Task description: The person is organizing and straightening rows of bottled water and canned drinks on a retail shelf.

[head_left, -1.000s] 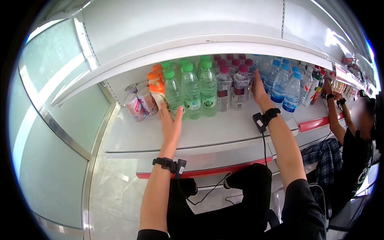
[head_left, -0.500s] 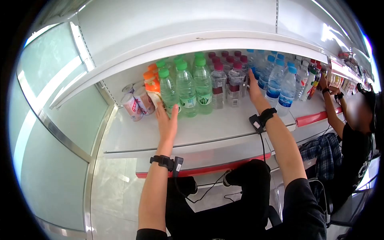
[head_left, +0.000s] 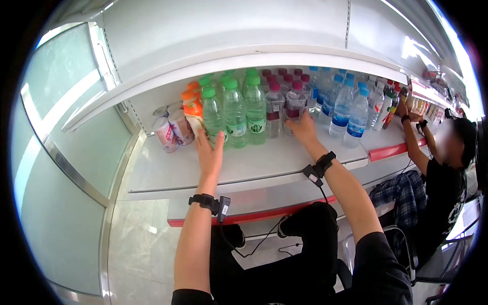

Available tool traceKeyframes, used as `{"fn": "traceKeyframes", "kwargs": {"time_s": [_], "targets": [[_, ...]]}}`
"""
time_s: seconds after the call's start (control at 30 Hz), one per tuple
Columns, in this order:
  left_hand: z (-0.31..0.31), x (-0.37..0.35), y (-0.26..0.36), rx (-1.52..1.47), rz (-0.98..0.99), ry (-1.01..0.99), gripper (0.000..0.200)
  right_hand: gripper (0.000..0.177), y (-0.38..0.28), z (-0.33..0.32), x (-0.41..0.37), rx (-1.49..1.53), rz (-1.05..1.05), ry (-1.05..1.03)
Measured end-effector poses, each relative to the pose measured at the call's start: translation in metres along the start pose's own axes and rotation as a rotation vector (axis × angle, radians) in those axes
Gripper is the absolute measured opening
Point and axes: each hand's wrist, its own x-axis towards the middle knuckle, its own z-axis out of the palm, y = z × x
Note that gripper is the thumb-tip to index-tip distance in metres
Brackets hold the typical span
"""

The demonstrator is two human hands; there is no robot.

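Note:
On the white shelf (head_left: 244, 162), my left hand (head_left: 209, 155) rests at the base of the front-left green-capped bottle (head_left: 213, 113). Its fingers are stretched along the bottle's left side and the thumb is spread apart on the right. Beside those fingers stands an orange-capped bottle (head_left: 192, 108), partly hidden. My right hand (head_left: 304, 131) is at the lower part of a clear bottle with a magenta cap (head_left: 296, 103), thumb across its front and fingers at its right side. More green-capped bottles (head_left: 255, 109) stand between my hands.
Cans (head_left: 165, 134) stand at the left end of the shelf. Blue-capped water bottles (head_left: 342, 109) stand right of my right hand. An upper shelf edge (head_left: 244, 58) overhangs the bottles. Farther right, a co-worker (head_left: 437, 193) reaches to the shelf. Cables hang from both my wristbands.
My right hand has moved left from beside the blue-capped bottles to the front magenta-capped bottle, its thumb coming across the front. My left hand stays nearly in place. The view has shifted slightly.

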Motion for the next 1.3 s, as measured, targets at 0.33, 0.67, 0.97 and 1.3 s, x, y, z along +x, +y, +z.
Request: {"fn": "traceKeyframes", "kwargs": {"time_s": [0.33,0.67,0.97,1.3], "targets": [[0.001,-0.001,0.001,0.017,-0.014,0.021,0.089,0.103,0.001,0.001,-0.003,0.126,0.178,-0.16],[0.001,0.0,0.001,0.032,-0.011,0.013,0.093,0.132,-0.091,0.002,-0.032,0.117,0.3,0.205],[-0.001,-0.001,0.002,0.002,-0.059,-0.017,0.097,0.131,-0.091,0.013,-0.027,0.113,0.303,0.252],[0.001,-0.001,0.001,-0.001,-0.022,0.01,0.094,0.13,-0.054,0.017,-0.044,0.107,0.107,0.181]]}}
